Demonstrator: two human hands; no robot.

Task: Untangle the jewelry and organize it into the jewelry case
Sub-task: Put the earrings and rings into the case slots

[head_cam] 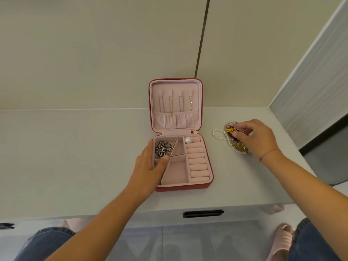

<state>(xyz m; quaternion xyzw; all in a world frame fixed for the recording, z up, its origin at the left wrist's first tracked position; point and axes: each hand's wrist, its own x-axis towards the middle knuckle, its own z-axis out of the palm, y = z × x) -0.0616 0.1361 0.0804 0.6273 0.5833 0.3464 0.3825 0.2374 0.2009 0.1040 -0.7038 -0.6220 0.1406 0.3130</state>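
Observation:
A red jewelry case (211, 173) with pink lining lies open in the middle of the desk, its lid upright with thin chains (176, 102) hanging inside. A silver chain (162, 148) fills the back left compartment and a large pearl (188, 140) sits at the top of the ring rolls. My left hand (148, 166) rests flat against the case's left side, thumb over the rim. To the right lies a tangled pile of gold pieces (238, 146) and a pearl strand (219, 135). My right hand (254, 137) is over the pile, its fingertips pinching a piece of it.
The white desk (75, 157) meets a wall at the back and a ribbed panel (310, 95) on the right. A drawer handle (203, 213) shows under the front edge. My knees and pink slippers (282, 240) are below.

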